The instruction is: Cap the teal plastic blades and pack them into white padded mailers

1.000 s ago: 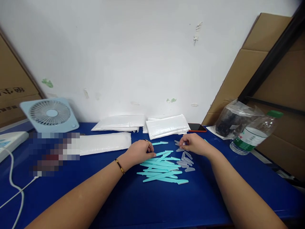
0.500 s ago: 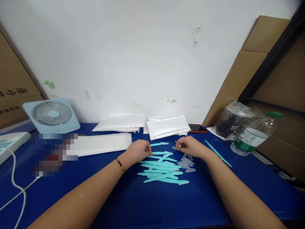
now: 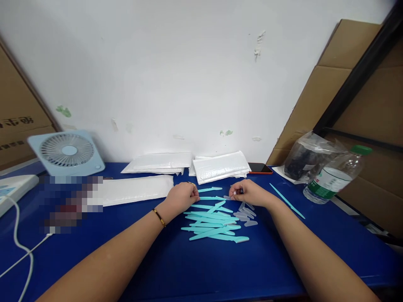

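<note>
My left hand [image 3: 184, 196] is closed in a pinch on the end of a teal eyebrow razor [image 3: 211, 198], which points to the right. Opposite it, my right hand [image 3: 244, 193] pinches a small translucent blade cap [image 3: 227, 197] at the razor's tip; whether the cap sits over the blade I cannot tell. Another razor [image 3: 214, 189] lies just behind. Below my hands is a loose pile of teal razors [image 3: 209, 226], several crossing each other. Several loose translucent caps [image 3: 245, 214] lie to the right of that pile, under my right hand.
White padded envelopes [image 3: 222, 167] lie by the wall, more [image 3: 135, 188] to the left. A phone [image 3: 260, 168], one separate razor [image 3: 286, 200], a water bottle [image 3: 330, 180] and a bagged dark item [image 3: 300, 161] are at right. A fan [image 3: 69, 152] and white cables [image 3: 30, 251] are at left.
My left hand has lifted a razor off the top of the pile, slightly up. My right hand has moved a little left with a cap, meeting the razor's tip.
</note>
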Available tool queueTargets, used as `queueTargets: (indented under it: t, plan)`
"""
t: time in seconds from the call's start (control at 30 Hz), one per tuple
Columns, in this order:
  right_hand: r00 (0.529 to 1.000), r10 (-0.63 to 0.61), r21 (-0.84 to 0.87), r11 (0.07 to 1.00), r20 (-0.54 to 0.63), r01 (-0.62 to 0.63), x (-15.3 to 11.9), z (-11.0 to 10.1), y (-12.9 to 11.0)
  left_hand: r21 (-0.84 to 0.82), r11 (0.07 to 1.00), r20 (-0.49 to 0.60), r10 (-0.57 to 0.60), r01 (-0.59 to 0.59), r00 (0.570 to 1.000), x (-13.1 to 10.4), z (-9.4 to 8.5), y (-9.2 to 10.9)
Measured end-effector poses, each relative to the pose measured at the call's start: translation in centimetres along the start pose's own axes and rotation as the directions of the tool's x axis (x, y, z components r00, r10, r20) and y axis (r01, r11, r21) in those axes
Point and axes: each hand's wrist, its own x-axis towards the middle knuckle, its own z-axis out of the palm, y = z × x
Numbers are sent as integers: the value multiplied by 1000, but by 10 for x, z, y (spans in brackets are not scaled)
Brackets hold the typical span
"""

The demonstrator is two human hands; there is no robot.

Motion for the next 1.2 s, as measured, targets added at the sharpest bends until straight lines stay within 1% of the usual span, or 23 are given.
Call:
queueTargets:
  t: [0.17,0.27,0.33,0.4,0.5,0.53,0.6,0.67,0.73,0.87,1.0,1.1,1.2]
  plan:
    - [1000,-6,21,1000,18,6,4,5,4,-11,1000,-21,27,-27,999,2,3,-3]
    - [999,-34,22,999,-8,34,9,14,1,-34,998,-42,53,-55,998,5,6,-3]
    - [998,-48,-1,999,-37,48,11,15,-1,-47,997,-54,53,-56,997,5,7,-2]
    - [995,-45,-36,998,-92,42,9,9,-2,-50,997,-79,56,-60,995,3,5,2]
    - [982,0,-92,996,-189,-17,-3,-10,2,-56,996,-109,67,-73,992,-3,2,13]
    - [980,27,-105,993,-195,-49,-7,-17,3,-64,995,-90,71,-77,993,-6,1,17]
    - [982,83,-129,986,-172,-106,-13,-25,5,-85,993,-10,85,-85,996,-11,1,25]
    - [982,120,-160,977,-145,-143,-15,-24,5,-90,992,42,96,-92,994,-14,3,31]
    - [983,124,-207,967,-134,-151,-11,-17,4,-91,992,57,89,-84,994,-15,6,34]
    - [992,52,-325,942,-119,-88,-1,0,0,-120,992,102,46,-34,994,-13,10,36]
    - [992,31,-438,895,-122,-81,4,5,1,-149,989,126,8,11,992,-14,9,38]
    - [994,6,-439,897,-111,-54,5,4,2,-143,989,161,0,24,987,-16,9,40]
    - [995,-40,-365,931,-95,2,1,0,1,-125,992,192,7,18,981,-18,9,43]
